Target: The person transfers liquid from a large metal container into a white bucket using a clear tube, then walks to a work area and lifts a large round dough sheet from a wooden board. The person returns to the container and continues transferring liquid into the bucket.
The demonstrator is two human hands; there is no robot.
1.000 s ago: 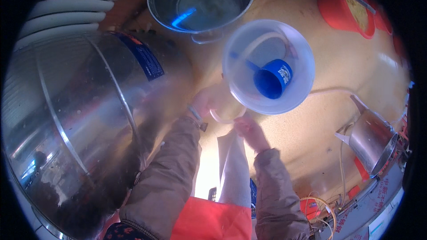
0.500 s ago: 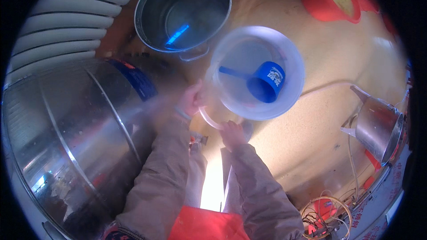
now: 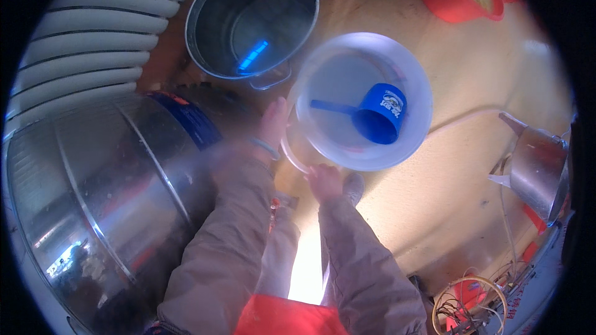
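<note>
My left hand [image 3: 274, 123] is beside the translucent white bucket [image 3: 313, 139], its blurred fingers closed at the upper end of a curved pale hose [image 3: 293, 157]. My right hand [image 3: 324, 183] grips the hose lower down, just below the bucket's near rim. A blue long-handled scoop [image 3: 379, 115] lies on its side inside the bucket. Just beyond stands a large metal pot [image 3: 211, 22] holding clear liquid, with a blue glint on it. A large steel drum [image 3: 105, 167] lies close by my left arm.
Red tubs [image 3: 450, 0], one holding yellow material, stand at the back on the tan floor [image 3: 447, 198]. A steel container [image 3: 537, 167] sits at the right, above coiled thin tubing [image 3: 462, 310]. Pale slatted panels [image 3: 99, 43] fill the upper left.
The view has shifted, with the pot and tubs appearing farther left. My left hand has moved upward along the bucket's left side, and the hose loop has turned more upright.
</note>
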